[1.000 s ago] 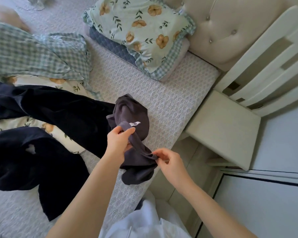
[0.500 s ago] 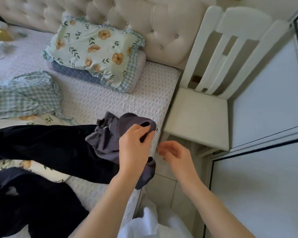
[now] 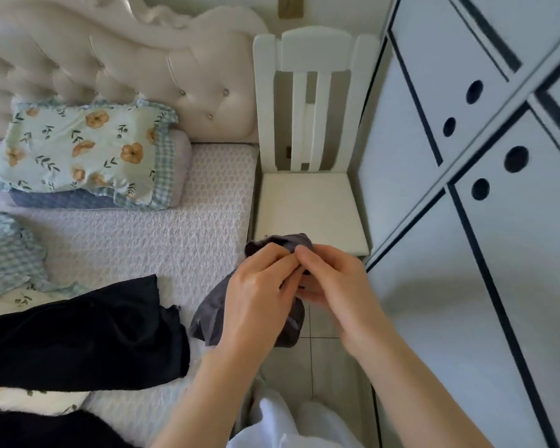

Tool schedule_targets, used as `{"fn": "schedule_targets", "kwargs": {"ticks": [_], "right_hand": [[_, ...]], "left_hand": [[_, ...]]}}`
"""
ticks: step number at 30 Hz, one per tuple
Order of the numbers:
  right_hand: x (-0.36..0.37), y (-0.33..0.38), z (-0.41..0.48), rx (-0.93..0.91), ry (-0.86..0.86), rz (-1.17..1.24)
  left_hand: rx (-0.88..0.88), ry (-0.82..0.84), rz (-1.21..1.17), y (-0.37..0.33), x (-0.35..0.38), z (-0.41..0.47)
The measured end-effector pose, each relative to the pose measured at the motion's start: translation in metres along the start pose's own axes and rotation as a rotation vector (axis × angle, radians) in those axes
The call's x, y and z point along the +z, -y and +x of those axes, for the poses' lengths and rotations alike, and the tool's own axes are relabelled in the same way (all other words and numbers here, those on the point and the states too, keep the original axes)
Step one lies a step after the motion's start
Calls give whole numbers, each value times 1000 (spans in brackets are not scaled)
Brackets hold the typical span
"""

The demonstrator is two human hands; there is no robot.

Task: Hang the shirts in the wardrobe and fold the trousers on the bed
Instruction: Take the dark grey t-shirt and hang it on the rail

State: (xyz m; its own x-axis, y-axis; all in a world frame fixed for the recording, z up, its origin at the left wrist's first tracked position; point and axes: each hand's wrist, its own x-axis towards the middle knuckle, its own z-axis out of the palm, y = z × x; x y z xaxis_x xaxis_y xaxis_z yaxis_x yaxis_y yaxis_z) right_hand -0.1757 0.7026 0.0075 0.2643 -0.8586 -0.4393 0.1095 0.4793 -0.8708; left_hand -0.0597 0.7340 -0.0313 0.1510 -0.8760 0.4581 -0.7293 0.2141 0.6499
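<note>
View from the person's head, looking down at both hands by the bed's right edge. The left hand and right hand meet, fingertips nearly touching. Fingers of both are curled in, pinching the bunched top of a grey garment. It's held in the air, above the bed edge and the tiled floor, just in front of a white chair. The rest hangs limp below the left hand. Can't tell which part of the garment is pinched; the hands hide it.

Dark clothes, prob. the trousers, lie spread on the bed to the left, apart from the hands. A floral pillow sits by the headboard. Wardrobe doors stand to the right, closed.

Handling, as a guess: the grey fabric looks light, soft and floppy w/ no stiffness, so it'll droop and bunch wherever it isn't held. Not fragile, not slick. Best hold is prob. at both shoulders or the collar, spread apart, so it opens flat for a hanger.
</note>
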Motion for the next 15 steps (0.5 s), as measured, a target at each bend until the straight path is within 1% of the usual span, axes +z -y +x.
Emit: {"fn": "schedule_targets", "kwargs": {"ticks": [4,6,10,15], "right_hand": [[-27,1,-16,-27,-132,-24],[-43,-1,-24,-37,-195,-37],[-73,-9,-41,-47,-306,-57],[-91,-17,-67,-103,-391,-176]], "left_hand": [[81,46,-6,-23,18,-8],[83,101,-56,-38,23,-13],[-70,217,-226,-61,25,-25],[-136,253,-241,-70,33,-15]]}}
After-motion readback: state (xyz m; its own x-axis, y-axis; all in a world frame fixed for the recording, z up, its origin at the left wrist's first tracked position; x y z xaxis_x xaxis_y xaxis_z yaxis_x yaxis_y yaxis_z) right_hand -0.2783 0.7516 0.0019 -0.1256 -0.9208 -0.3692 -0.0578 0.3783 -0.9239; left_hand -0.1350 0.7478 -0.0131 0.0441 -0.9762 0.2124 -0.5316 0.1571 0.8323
